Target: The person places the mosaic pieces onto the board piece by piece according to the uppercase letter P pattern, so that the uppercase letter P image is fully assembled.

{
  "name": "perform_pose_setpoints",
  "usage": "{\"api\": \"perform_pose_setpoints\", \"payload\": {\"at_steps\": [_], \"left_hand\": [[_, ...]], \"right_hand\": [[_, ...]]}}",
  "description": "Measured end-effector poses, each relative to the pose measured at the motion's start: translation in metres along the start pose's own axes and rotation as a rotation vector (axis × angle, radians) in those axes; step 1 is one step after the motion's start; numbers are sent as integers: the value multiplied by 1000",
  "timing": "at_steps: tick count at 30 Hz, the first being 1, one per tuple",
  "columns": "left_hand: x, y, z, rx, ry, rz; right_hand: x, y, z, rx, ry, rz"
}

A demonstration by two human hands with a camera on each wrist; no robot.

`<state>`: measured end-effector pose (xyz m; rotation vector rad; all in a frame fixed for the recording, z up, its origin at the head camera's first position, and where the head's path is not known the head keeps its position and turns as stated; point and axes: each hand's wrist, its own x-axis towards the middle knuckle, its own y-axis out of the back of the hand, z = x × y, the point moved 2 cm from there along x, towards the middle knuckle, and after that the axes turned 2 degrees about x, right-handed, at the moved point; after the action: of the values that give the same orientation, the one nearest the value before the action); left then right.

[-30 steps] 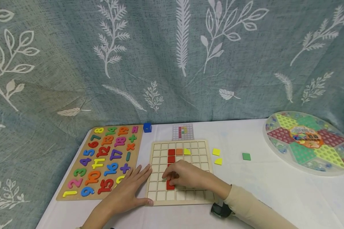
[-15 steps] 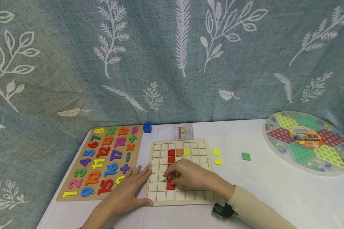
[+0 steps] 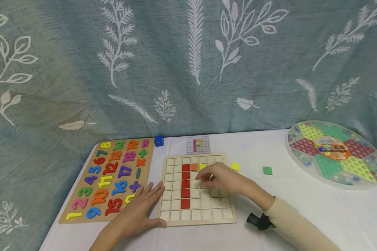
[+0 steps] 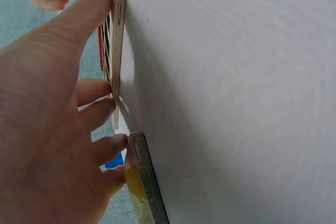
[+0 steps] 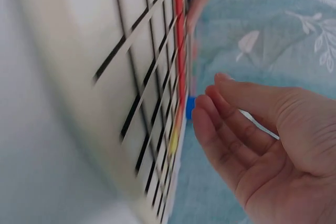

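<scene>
A wooden grid board lies on the table in the head view. A column of red square tiles sits in its cells, with an orange tile and a yellow tile beside the top one. My left hand rests along the board's left edge, fingers straight and thumb at the near corner. Over the board's upper right part hovers my right hand, partly covering the yellow tile. In the right wrist view its loosely bent fingers hold nothing.
A number puzzle board lies left, with a blue cube at its far corner. Behind the grid board is a pattern card. Yellow pieces and a green tile lie right, before a round marble game board.
My right hand has lifted away from the lower red tiles and moved up and to the right, uncovering the whole red column. The left hand stays at the board's edge.
</scene>
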<state>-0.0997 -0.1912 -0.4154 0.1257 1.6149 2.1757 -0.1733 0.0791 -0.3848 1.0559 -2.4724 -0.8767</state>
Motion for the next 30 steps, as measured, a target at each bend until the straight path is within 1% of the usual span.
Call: {"api": "perform_pose_setpoints", "payload": {"at_steps": [3,9,18,23,30], "left_hand": [[-1,0,0,-12,16,-5],[-1,0,1,-15,-5,0],[-1,0,0,15,-13,17],[-2,1,0,16,0,11],[-2,-1,-1,7,5,10]], "right_hand": [[-7,7,9,-16,-15,23],[-21,19,26,-34,-65,70],[-38,40,42,-93,-46,141],[-49,52,53,-136,-71,168],[-72,72,67,-186,-100,227]]}}
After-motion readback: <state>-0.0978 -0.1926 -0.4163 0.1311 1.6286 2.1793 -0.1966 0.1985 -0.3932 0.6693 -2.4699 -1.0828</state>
